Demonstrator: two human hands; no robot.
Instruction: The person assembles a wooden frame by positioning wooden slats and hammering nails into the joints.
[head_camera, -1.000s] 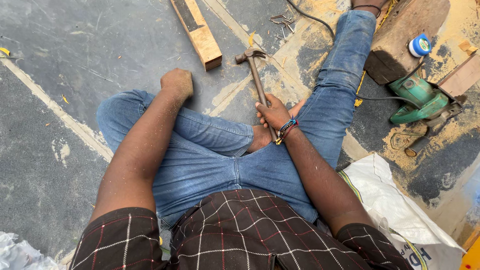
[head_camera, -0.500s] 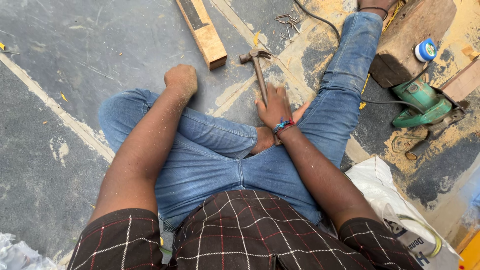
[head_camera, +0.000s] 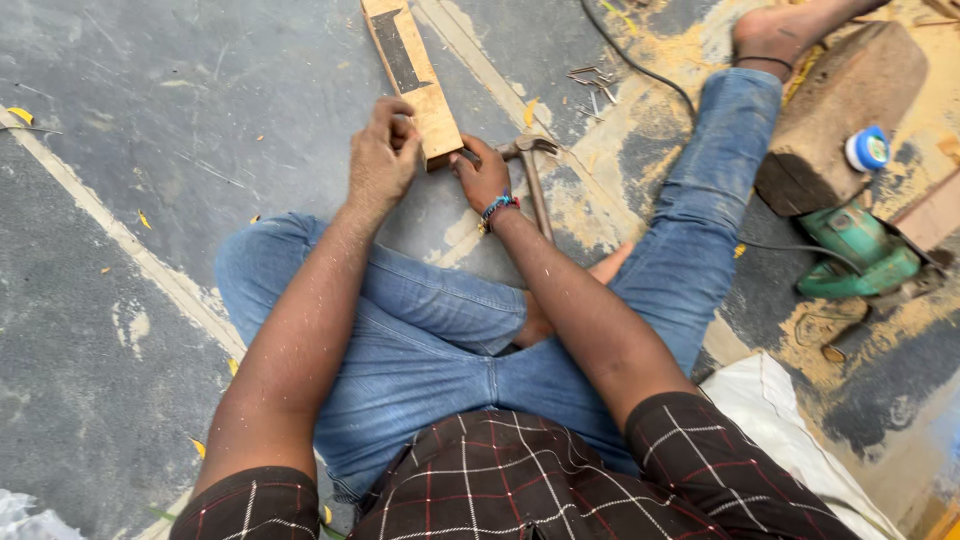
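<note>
I sit on the floor with my legs in blue jeans (head_camera: 440, 330). A wooden plank (head_camera: 410, 70) with a dark rectangle on it lies ahead of me. My left hand (head_camera: 380, 155) grips the left side of its near end. My right hand (head_camera: 483, 175), with a beaded wristband, has its fingers curled at the plank's near right corner. A claw hammer (head_camera: 535, 190) lies on the floor just right of that hand, its head by the knuckles; the hand does not hold it.
A large wood block (head_camera: 850, 110) with a blue-and-white roll (head_camera: 867, 148) on it sits at the right, and a green power tool (head_camera: 860, 255) lies below it. Loose nails (head_camera: 590, 80), a black cable (head_camera: 640, 70), sawdust and a white sack (head_camera: 790, 430) lie around.
My right hand has let go of the hammer handle and reached forward to the plank. My left hand left my knee and took hold of the plank's near end.
</note>
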